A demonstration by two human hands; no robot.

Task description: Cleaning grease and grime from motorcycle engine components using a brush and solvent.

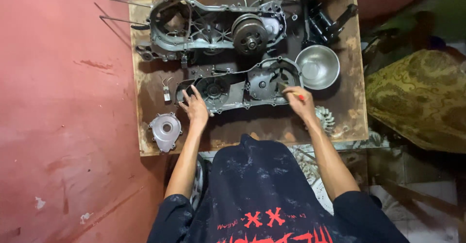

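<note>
A long grey engine side cover (242,85) lies inner side up across the middle of a wooden board (340,112). My left hand (195,106) rests with spread fingers on the cover's left end. My right hand (301,102) holds a small brush (290,91) with a red handle, and its tip touches the cover's right end. Behind the cover lies a bigger engine crankcase (213,27) with a round clutch drum.
A steel bowl (318,66) stands right of the cover. A small round grey cover (165,130) lies at the board's front left, a finned fan part (324,117) at front right. Black parts sit at the back right. Red floor lies left, patterned cloth right.
</note>
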